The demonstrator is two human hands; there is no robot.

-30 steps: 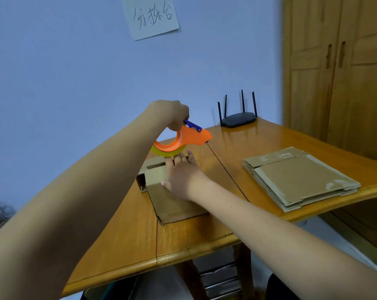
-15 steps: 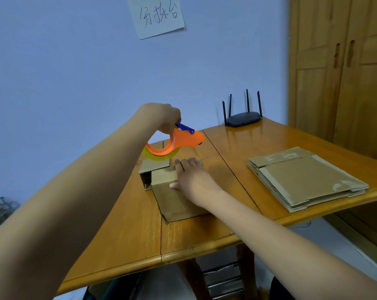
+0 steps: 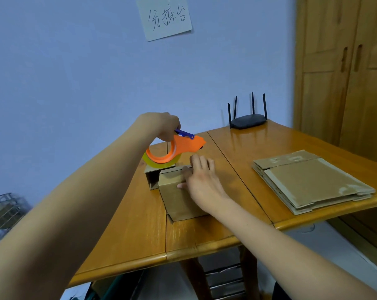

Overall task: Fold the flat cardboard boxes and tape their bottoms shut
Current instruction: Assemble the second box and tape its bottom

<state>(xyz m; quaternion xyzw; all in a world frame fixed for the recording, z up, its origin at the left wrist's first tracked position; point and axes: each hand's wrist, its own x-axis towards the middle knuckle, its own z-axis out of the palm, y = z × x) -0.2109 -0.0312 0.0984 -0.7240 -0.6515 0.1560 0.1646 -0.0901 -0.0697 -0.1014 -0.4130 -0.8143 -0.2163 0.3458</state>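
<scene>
Cardboard box (image 3: pixel 179 191) sits near the middle of the wooden table (image 3: pixel 122 230), lying on its side with the flap end pointing away from you — that's the bottom you need to seal. One flap (image 3: pixel 149 168) on the left sticks out and the cavity beside it reads as open, so the closure isn't finished.

Your right hand (image 3: pixel 201 180) lies flat on the box, fingers straight, pressing the far top edge. My read: you're pinning the flap down and keeping the box from sliding when the tape pulls.

Your left hand (image 3: pixel 165 126) is wrapped round the handle of the orange tape dispenser (image 3: pixel 174 149), held just above and behind the flap end, nose pointing right. The yellowish tape roll (image 3: pixel 159 162) hangs low, near the left flap. Can't tell whether it's touching cardboard yet or whether any tape is stuck down.

Judgement: you're at the start of the taping pass on this box. Fold in that loose left flap before you lay tape, or the seam will gape.

Stack of flat boxes (image 3: pixel 311 182) waits at the right of the table, well apart from your working area — keeps it out of the dispenser's path. Black router (image 3: pixel 248 121) at the far edge, not in the way.
</scene>
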